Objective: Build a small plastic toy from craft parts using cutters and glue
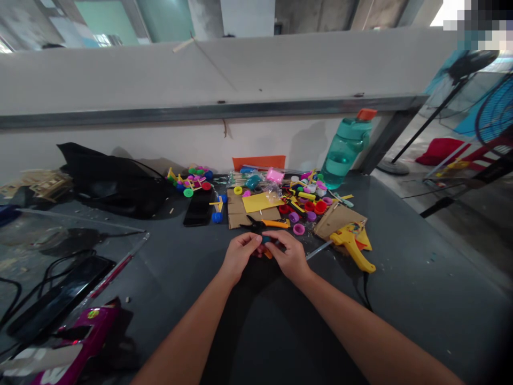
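In the middle of the table, my left hand [241, 255] and my right hand [289, 255] meet with fingers pinched. Between the fingertips is a small blue-teal piece [265, 239], mostly covered, its kind unclear. Just beyond my fingers lie pliers with orange handles [276, 224], beside a cardboard piece [237, 214] and a yellow sheet [260, 202]. Loose bottle caps in purple [298, 229] and red [320, 207] are scattered to the right. A yellow glue gun [355, 248] rests right of my right hand, a clear stick pointing from its rear toward my wrist.
Left of centre are a black phone [197, 207], a small wheeled model [217, 208] and a black bag [116, 184]. A teal bottle [341, 152] stands at the back right. A purple power strip [86, 342] and cables occupy the near left.
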{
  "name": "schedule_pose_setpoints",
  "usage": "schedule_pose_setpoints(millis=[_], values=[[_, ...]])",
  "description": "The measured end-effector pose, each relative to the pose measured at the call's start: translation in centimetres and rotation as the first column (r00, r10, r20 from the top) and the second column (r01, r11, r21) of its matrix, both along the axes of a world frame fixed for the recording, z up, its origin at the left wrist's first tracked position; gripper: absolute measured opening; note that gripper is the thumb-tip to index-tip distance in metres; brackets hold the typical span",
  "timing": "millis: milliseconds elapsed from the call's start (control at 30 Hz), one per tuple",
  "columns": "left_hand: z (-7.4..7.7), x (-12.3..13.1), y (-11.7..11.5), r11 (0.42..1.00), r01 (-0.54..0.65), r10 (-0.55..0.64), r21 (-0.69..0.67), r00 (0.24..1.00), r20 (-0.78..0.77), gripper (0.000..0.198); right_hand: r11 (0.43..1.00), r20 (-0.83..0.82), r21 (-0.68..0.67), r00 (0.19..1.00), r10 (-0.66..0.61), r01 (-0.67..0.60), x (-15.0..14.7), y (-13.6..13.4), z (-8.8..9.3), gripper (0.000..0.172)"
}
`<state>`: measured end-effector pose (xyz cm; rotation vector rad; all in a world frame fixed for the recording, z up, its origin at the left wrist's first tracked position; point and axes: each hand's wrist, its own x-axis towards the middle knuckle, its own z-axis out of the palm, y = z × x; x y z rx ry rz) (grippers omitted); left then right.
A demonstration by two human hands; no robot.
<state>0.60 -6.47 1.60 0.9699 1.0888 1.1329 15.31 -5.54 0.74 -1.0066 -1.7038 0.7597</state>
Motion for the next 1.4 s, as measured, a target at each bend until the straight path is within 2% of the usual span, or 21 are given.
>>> schedule_pose_setpoints(millis=[100, 200, 433, 533, 700, 767, 867, 967, 1233, 1400], values=[[0.1, 0.0, 0.0, 1.000, 0.011, -0.011, 0.011, 1.000, -0.011, 0.026, 0.996, -0.066, -0.082, 0.998, -0.024, 0.019, -0.1, 0.1, -0.2, 0.025], [0.0, 0.0, 0.0, 1.000, 0.020, -0.019, 0.021, 0.999, -0.027, 0.024, 0.988, -0.121, -0.156, 0.992, -0.034, 0.015, -0.1, 0.2, -0.5, 0.018], [-0.1, 0.2, 0.0, 0.997, 0.060, -0.055, 0.049, 0.994, -0.097, 0.023, 0.986, -0.136, -0.165, 0.990, -0.031, 0.008, -0.2, 0.0, -0.6, 0.015], [-0.2, 0.2, 0.1, 1.000, -0.012, 0.013, 0.017, 0.997, -0.070, 0.025, 0.988, -0.153, -0.152, 0.986, -0.060, 0.037, -0.1, -0.1, -0.4, 0.016], [-0.3, 0.1, 0.1, 0.995, -0.097, 0.097, 0.017, 0.995, -0.010, 0.026, 0.999, -0.025, -0.036, 0.999, -0.027, 0.026, 0.0, -0.1, 0.1, 0.020], [-0.3, 0.1, 0.1, 0.996, -0.092, 0.093, 0.015, 0.996, -0.018, 0.026, 1.000, 0.002, -0.017, 1.000, -0.014, 0.014, 0.0, -0.1, 0.2, 0.022], [-0.3, 0.1, 0.1, 0.997, -0.074, 0.074, 0.012, 0.996, -0.052, 0.026, 0.998, -0.018, -0.056, 0.999, -0.039, 0.037, -0.2, -0.1, -0.1, 0.025], [-0.3, 0.0, 0.1, 0.998, -0.056, 0.057, 0.019, 0.996, -0.074, 0.026, 0.996, -0.049, -0.083, 0.999, -0.021, 0.017, -0.3, -0.1, -0.3, 0.021], [-0.3, 0.0, 0.0, 0.999, -0.053, 0.053, 0.009, 0.998, -0.015, 0.029, 0.999, 0.023, 0.006, 0.999, -0.032, 0.031, 0.0, -0.2, 0.3, 0.018], [-0.4, -0.1, 0.0, 0.999, -0.034, 0.034, 0.011, 0.999, -0.008, 0.030, 0.999, 0.003, 0.047, 1.000, -0.002, 0.001, 0.1, -0.1, 0.4, 0.017]])
